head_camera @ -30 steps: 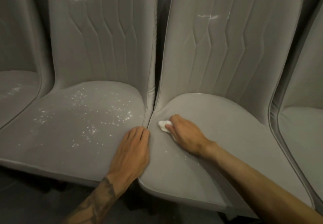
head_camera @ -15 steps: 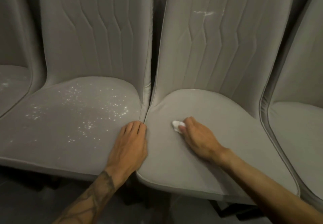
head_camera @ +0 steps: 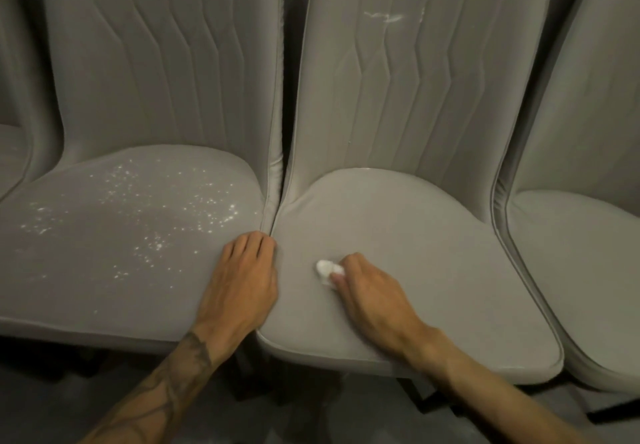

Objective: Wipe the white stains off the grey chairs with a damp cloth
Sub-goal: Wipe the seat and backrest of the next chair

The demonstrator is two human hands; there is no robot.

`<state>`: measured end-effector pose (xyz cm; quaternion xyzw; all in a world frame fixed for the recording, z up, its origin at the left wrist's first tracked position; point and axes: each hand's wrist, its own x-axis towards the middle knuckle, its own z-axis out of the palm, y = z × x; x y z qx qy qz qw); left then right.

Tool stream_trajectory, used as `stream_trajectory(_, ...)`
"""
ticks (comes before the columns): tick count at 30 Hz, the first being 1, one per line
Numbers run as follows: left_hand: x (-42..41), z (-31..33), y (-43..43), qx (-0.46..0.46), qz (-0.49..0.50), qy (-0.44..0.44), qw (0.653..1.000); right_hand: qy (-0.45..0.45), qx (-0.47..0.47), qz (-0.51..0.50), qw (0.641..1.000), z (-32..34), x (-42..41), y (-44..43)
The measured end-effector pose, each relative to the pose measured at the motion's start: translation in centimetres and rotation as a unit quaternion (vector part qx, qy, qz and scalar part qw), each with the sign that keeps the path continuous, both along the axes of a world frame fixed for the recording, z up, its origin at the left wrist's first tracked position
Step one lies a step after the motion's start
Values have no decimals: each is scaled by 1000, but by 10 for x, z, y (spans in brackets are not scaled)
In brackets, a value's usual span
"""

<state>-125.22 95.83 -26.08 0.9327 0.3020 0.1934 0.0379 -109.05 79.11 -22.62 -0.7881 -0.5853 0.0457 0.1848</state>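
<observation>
Since 1.0 s ago, right hand with cloth slid from seam toward centre of middle seat, fingers pinching wad. Left hand flat, fingers together, left of seat. Seat apparently clean; neighbour's speckles and backrest streak remain.

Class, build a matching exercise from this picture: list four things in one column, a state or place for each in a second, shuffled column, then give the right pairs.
Column 1
1. left hand
2. right hand
3. seat left of centre
4. backrest right of centre

Column 2
A. speckled with many white spots
B. presses a small white cloth on a seat
C. bears a few white streaks near the top
D. lies flat, with nothing in it, where two seats meet

Pairs: 1-D, 2-B, 3-A, 4-C
</observation>
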Motion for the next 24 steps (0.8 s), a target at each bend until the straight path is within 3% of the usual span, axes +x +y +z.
stream_trajectory(3,-1,1,0,3,1,8,1000,-3,-8,59,998,-3,-19,1)
stream_trajectory(9,-1,3,-1,11,-6,-5,1000,-47,-20,-24,998,12,26,-11)
stream_trajectory(15,-1,0,0,23,-4,-9,1000,-17,-17,24,999,1,-20,-15)
stream_trajectory(17,-1,0,1,25,-3,-8,1000,-47,-19,46,998,6,-13,-15)
stream_trajectory(19,-1,0,1,24,-3,-8,1000,-85,-24,33,996,12,-4,-14)
stream_trajectory(24,-1,0,1,25,-1,2,1000,-56,-10,6,998,3,-24,-15)
